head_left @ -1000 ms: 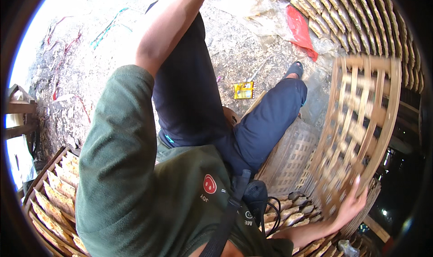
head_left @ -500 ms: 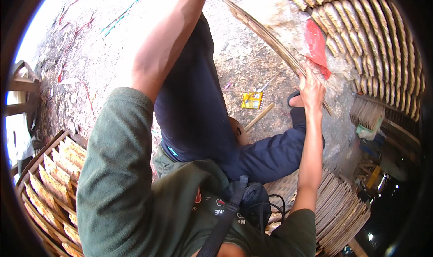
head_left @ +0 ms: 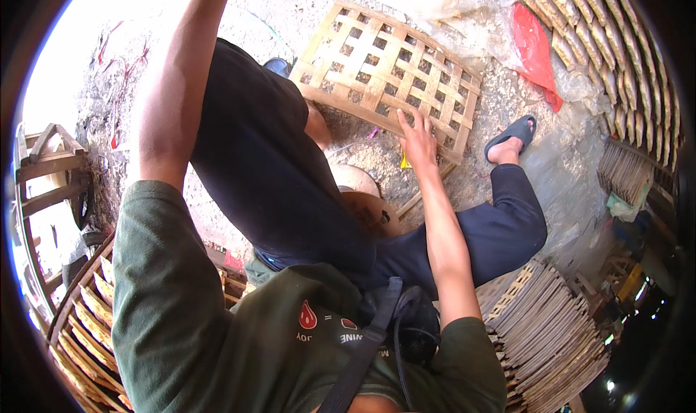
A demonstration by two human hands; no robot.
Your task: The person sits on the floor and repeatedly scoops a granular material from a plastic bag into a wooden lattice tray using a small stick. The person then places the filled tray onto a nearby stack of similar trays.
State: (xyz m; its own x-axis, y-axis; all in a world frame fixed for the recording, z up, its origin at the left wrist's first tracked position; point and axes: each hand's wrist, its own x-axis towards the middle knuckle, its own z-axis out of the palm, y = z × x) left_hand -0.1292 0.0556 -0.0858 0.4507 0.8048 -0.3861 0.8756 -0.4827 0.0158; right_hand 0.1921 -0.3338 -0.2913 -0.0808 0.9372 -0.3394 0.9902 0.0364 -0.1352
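Observation:
A square woven bamboo tray [head_left: 380, 68] lies over the littered floor ahead of me, slightly askew. My right hand [head_left: 417, 134] is at its near edge, fingers spread and touching the slats. My left forearm [head_left: 181, 87] rises out through the top of the picture, so the hand itself is hidden beyond the edge. Below the right arm, a stack of similar bamboo trays [head_left: 547, 340] stands beside my hip. Between my legs is a round brown wooden piece [head_left: 370, 213].
Racks of pale oblong pieces [head_left: 609, 58] rise at upper right. A red plastic sheet [head_left: 533, 50] and clear plastic lie on the floor. A wooden frame [head_left: 51, 166] stands at left, above another loaded rack [head_left: 87, 315]. My sandalled foot [head_left: 507, 141] is at right.
The tray has gone from upright at my right side, through edge-on, to lying across the floor ahead. My right hand moved forward with it and its fingers have loosened. My left arm shifted leftward.

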